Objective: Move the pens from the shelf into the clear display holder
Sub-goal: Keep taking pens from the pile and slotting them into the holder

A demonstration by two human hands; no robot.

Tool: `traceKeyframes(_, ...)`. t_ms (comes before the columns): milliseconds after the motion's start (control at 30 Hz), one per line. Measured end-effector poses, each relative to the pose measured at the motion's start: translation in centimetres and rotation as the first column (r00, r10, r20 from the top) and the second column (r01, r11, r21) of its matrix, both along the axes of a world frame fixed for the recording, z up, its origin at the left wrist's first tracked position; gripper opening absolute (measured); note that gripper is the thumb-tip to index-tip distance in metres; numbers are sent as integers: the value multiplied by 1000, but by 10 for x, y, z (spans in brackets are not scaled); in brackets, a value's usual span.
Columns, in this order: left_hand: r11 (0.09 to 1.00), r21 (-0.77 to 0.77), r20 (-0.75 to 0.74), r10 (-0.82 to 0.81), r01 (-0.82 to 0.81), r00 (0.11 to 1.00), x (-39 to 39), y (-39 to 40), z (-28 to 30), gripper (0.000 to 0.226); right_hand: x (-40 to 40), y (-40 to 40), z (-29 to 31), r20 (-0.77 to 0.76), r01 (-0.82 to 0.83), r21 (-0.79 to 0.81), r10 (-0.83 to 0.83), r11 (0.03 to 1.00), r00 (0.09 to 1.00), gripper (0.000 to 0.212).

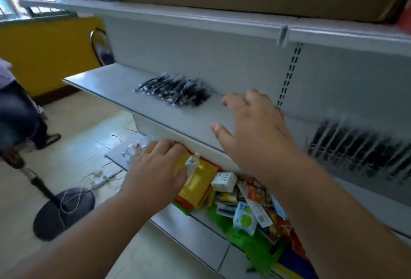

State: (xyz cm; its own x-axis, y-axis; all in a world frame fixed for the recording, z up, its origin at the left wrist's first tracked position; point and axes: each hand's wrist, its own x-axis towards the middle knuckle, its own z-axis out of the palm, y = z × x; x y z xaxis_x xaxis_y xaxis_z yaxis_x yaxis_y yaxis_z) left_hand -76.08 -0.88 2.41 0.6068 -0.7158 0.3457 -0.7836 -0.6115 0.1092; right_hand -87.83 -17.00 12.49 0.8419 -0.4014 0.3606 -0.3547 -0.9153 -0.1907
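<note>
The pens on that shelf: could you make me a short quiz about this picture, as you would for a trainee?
1. True or false: the right hand is holding a pen.
2. Where does the pile of pens lie? A) on the floor B) on the grey shelf C) in a box
3. Fill in: the left hand is lower than the right, over the ____ packet.

Key
1. False: its fingers are spread above the shelf, right of the pile, and hold nothing.
2. B
3. yellow
</note>
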Motion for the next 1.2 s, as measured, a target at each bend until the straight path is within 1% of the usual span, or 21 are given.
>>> traceKeyframes(100,1000,10,12,15,-15,1000,41,45,-3,45,41,41,-5,-16,25,27,-25,999,1000,42)
traceKeyframes(233,1000,1,52,20,-21,998,95,98,-2,40,95,94,-9,-23,70,74,-68,995,997,41)
traceKeyframes(333,1000,3,58,11,-11,998,127,127,2,39,129,125,-6,-23,80,70,-79,994,997,42)
traceKeyframes(433,1000,-26,53,10,-8,999,157,142,7,34,155,141,2,-47,98,76,-95,992,994,44)
traceKeyframes(500,1000,-31,54,2,-1,999,177,142,8,33,169,142,7,-58,106,78,-101,991,993,45)
traceKeyframes(700,998,-67,35,-17,19,999,227,112,2,42,220,118,5,-85,137,72,-131,988,988,49)
traceKeyframes(833,999,-35,-12,-1,0,1000,263,95,3,47,268,94,2,-60,110,65,-106,992,993,55)
traceKeyframes(933,999,-11,-1,31,-31,1000,287,89,5,48,300,84,3,-78,102,54,-98,993,992,55)
traceKeyframes(1100,1000,11,-118,29,-28,993,330,72,0,57,343,74,1,-146,103,72,-91,992,985,52)
traceKeyframes(1200,999,-36,-130,-29,24,991,363,59,-8,51,363,66,-5,-130,132,88,-120,987,984,49)
